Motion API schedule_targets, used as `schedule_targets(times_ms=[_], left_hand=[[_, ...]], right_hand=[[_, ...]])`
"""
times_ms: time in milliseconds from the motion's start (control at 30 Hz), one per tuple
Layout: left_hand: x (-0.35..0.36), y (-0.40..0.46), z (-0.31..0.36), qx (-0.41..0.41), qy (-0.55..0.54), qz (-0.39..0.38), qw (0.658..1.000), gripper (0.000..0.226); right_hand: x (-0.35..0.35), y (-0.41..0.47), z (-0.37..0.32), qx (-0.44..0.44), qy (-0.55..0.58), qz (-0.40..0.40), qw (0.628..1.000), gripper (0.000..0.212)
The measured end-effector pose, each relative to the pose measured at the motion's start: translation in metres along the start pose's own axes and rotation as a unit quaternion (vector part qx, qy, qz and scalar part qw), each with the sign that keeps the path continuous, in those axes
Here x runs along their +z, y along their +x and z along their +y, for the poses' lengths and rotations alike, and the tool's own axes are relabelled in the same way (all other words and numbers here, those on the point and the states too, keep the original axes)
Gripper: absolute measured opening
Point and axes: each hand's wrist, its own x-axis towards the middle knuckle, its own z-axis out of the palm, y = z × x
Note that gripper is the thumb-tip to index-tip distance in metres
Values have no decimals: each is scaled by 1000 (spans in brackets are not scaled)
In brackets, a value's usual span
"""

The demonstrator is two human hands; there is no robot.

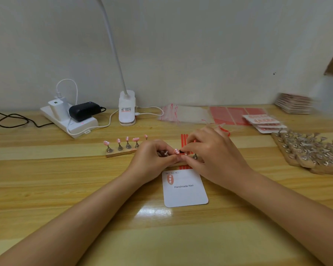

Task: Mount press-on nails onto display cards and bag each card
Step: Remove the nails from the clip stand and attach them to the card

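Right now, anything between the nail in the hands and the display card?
Nothing visible. The pink nail is pinched between left hand and right hand, just above the white display card. Only bare table lies between them; the card's open area is free beside the one nail already mounted.

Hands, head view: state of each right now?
Left hand: fingers curled, pinching a small pink press-on nail with white dots.
Right hand: fingertips curled, pinching at the same nail.
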Motion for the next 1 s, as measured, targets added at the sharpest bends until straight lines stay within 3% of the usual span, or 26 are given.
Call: schedule_targets(times_ms=[433, 567, 667, 733, 1000], left_hand=[[0, 0, 0, 14, 2, -2, 1000, 12], [0, 0, 0, 15, 10, -2, 1000, 13], [0, 0, 0, 11, 9, -4, 1000, 17], [0, 0, 0, 10, 16, -7, 1000, 19], [-6, 0, -1, 9, 25, -42, 999, 10]], right_hand=[[-4, 16, -5, -48, 1, -24, 999, 10], [-1, 28, -1, 55, 72, -49, 995, 17], [-2, 31, 3, 168, 194, 19, 966, 15], [-5, 26, 1, 194, 252, 57, 946, 11], [4, -23, -20, 123, 284, 38, 950, 8]])
